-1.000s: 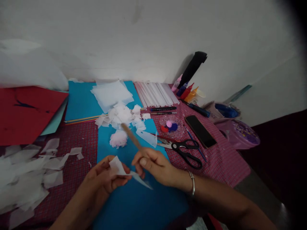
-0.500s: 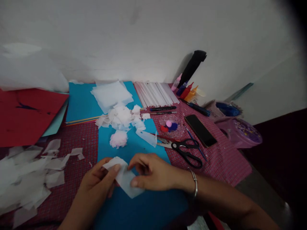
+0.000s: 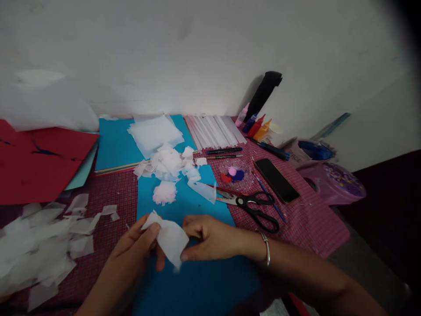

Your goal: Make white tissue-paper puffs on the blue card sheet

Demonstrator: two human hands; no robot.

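My left hand point(image 3: 141, 241) pinches a small white piece of thin paper point(image 3: 173, 241) between thumb and fingers. At the paper's right edge my right hand point(image 3: 208, 237) is closed, its fingers curled. The thin brown stick it held earlier is mostly hidden behind the fingers and paper. Both hands are above a blue sheet point(image 3: 184, 289). A ruffled pale pink paper ball point(image 3: 164, 193) lies just beyond the left hand. Behind it is a heap of crumpled white paper bits point(image 3: 167, 160).
Black-handled scissors point(image 3: 253, 202) and a phone point(image 3: 276, 180) lie to the right. Loose white paper squares point(image 3: 39, 245) cover the left side. White paper strips point(image 3: 213, 131), pens point(image 3: 225, 150) and paint bottles point(image 3: 256, 126) are by the wall. Pink containers point(image 3: 335, 184) stand far right.
The brown stick, plainly visible pointing up in my right hand, has gone out of sight. My right hand has turned to the paper's edge, and the paper is spread wider in my left hand.
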